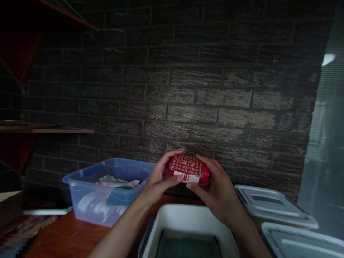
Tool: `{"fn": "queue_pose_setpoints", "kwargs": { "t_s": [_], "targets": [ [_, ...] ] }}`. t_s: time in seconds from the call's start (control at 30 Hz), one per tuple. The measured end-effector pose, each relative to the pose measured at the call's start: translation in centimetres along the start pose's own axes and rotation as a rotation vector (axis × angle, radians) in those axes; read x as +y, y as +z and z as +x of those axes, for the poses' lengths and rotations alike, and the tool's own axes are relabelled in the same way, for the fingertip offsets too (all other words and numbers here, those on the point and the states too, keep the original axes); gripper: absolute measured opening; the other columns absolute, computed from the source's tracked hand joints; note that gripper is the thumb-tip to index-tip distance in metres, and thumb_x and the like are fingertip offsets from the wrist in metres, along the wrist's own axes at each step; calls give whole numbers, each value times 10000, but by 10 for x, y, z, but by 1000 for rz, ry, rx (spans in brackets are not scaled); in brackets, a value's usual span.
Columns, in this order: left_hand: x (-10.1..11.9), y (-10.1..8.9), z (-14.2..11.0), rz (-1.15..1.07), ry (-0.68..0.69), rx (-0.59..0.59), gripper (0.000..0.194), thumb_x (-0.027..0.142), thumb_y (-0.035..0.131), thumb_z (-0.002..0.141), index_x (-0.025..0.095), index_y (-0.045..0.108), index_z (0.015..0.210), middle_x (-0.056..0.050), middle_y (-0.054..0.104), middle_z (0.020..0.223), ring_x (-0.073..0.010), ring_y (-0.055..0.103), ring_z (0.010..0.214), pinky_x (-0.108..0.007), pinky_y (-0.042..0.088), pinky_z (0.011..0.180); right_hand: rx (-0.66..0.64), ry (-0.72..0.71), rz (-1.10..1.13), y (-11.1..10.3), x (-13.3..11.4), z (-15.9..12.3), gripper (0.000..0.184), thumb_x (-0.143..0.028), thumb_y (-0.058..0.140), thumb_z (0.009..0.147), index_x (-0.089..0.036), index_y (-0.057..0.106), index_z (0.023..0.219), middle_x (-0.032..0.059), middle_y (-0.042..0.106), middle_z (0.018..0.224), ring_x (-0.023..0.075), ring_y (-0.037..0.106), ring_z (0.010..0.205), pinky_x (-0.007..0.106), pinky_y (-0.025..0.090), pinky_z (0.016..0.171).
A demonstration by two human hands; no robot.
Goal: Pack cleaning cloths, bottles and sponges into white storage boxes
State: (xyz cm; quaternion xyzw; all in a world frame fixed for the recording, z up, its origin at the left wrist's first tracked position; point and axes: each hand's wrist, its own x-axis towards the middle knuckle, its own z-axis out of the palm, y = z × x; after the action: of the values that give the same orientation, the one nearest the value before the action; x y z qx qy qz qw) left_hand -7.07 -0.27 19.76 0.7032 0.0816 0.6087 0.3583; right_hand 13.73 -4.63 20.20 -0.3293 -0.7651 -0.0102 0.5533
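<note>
A red cylindrical package (188, 165) with gold characters and a white label lies sideways between my hands, held above a white bin. My left hand (162, 175) grips its left end, thumb across the label. Around the right end closes my right hand (213, 179), its thumb at the label's lower edge. Below them stands the open white bin (185, 212), with a dark green textured item (188, 247) inside. What the package contains cannot be seen.
At left, a clear blue-tinted plastic tub (92, 193) holds white bags. Two grey-white lids (276, 204) lie at right. A dark brick wall (188, 89) rises behind the wooden table (67, 236). Wooden shelves (67, 131) jut out at left.
</note>
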Motion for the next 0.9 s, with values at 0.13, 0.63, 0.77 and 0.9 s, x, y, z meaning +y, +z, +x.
{"fn": "queue_pose_setpoints", "kwargs": {
  "t_s": [0.13,0.63,0.77,0.9],
  "targets": [
    [5,4,0,66,-43,-16,671,265,844,785,277,611,1414,-96,507,1564,-337,516,1381,-390,457,1096,1,15,-45,-1,1,2,688,-204,790,792,-251,549,1435,100,577,1421,282,573,1293,464,471,1117],
    [17,0,1,31,-311,-21,541,432,718,905,306,596,1417,-97,676,1283,-274,699,1016,-360,637,751,-75,222,260,-4,-1,-10,673,-346,792,837,-247,516,1443,89,717,1242,253,727,1033,408,622,878],
    [27,-1,-3,71,-258,-179,728,302,831,813,330,529,1475,-91,641,1346,-263,676,1086,-369,613,870,-83,399,426,-12,-15,-19,690,-433,781,849,-245,455,1429,47,741,1053,186,715,723,308,612,584],
    [30,6,-7,125,-212,-256,688,265,851,795,277,559,1417,-106,659,1314,-255,687,1059,-383,590,903,-109,436,506,-30,-28,-32,639,-410,791,841,-234,464,1361,13,715,965,159,681,670,306,611,604]
  ]
}}
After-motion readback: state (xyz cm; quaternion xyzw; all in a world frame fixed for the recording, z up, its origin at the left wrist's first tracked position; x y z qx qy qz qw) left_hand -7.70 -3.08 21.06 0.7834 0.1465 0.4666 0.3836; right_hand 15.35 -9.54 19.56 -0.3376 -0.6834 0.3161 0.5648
